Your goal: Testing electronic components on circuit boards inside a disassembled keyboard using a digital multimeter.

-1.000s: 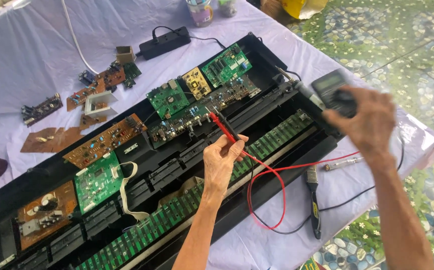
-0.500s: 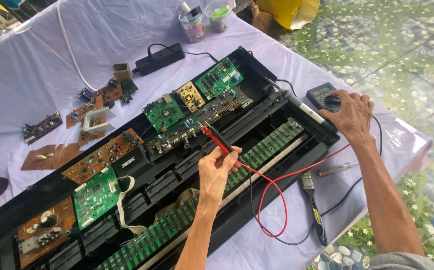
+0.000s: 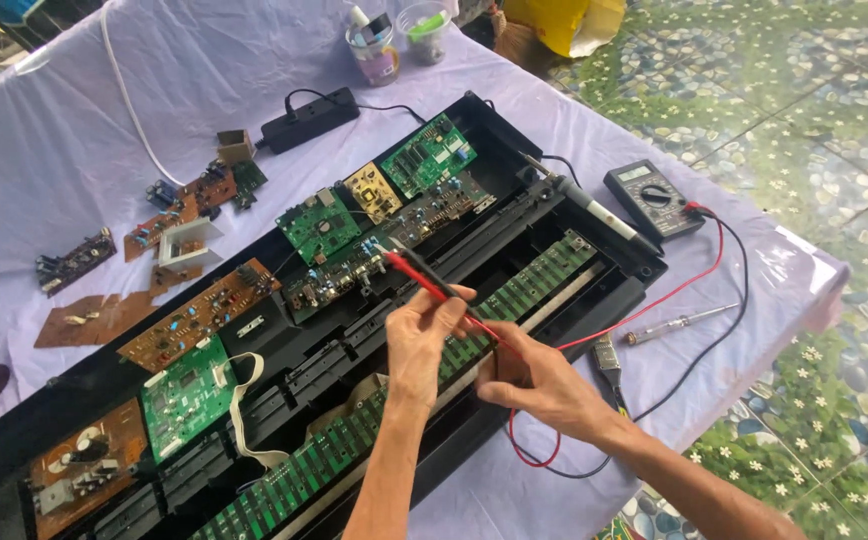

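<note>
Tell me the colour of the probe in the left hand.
Red: the probe pinched by the left hand has a red handle, seen in the head view.

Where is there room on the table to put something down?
Bare cloth lies left of the white cable, and between the multimeter and screwdriver. The open black case is packed with circuit boards, where both hands work.
</note>
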